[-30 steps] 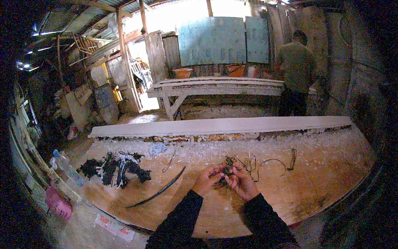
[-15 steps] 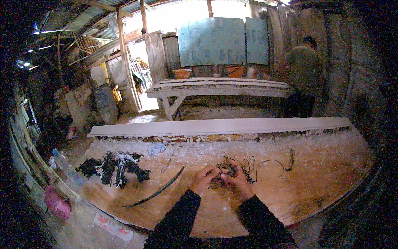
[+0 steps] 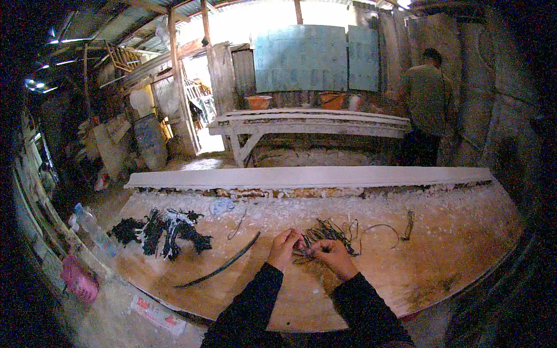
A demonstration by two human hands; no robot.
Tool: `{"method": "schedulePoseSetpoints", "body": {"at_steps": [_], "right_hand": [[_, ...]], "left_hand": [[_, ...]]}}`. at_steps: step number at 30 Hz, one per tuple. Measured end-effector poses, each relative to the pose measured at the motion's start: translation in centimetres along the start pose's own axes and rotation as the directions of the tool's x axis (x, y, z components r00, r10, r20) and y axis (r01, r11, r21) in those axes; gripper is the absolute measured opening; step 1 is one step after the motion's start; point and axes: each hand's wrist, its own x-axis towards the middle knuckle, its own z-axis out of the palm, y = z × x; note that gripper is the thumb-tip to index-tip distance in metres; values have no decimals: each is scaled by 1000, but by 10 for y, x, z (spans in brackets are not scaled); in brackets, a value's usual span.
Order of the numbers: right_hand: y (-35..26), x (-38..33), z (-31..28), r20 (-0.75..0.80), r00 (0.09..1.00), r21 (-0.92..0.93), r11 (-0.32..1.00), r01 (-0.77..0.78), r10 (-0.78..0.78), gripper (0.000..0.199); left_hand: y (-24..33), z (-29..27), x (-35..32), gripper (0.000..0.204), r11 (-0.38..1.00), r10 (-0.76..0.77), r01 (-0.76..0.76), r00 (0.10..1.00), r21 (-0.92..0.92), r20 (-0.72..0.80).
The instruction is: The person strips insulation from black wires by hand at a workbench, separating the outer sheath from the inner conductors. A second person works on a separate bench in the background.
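Note:
Both my hands are close together above the wooden tabletop [image 3: 371, 284]. Near a loose tangle of thin dark strands [image 3: 342, 233], my left hand [image 3: 283, 248] is closed, its fingertips pinching dark strands [image 3: 304, 246]. My right hand [image 3: 335, 257] pinches at the same strands from the right side. Whether they are wire or cord I cannot tell. To the left lies a curved dark strip [image 3: 223, 267]. Farther left are several bundles of black and whitish strands [image 3: 168, 229]. A looped strand [image 3: 380, 227] curls on the board to the right of the tangle.
A long white plaster-like strip [image 3: 307, 176] runs along the table's far edge. Left of the table are a clear plastic bottle [image 3: 93, 229] and a pink container [image 3: 79, 278]. Beyond stands a white bench [image 3: 313, 123] with orange tubs [image 3: 332, 101]; a person [image 3: 426, 104] stands beside it.
My hands have drawn slightly apart at the fingertips, and the right hand has turned lower. More of the strand tangle behind them shows. The view has shifted slightly.

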Motion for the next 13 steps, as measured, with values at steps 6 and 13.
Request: {"method": "schedulePoseSetpoints", "body": {"at_steps": [6,13], "right_hand": [[-15,-12,1,-25,999,470,882,29,-20,8],[-12,-7,5,53,996,717,693,-83,66,10]], "left_hand": [[16,-1,-5,21,912,-194,162,980,-377,-48],[29,-8,-8,16,853,-164,180,983,-491,78]]}}
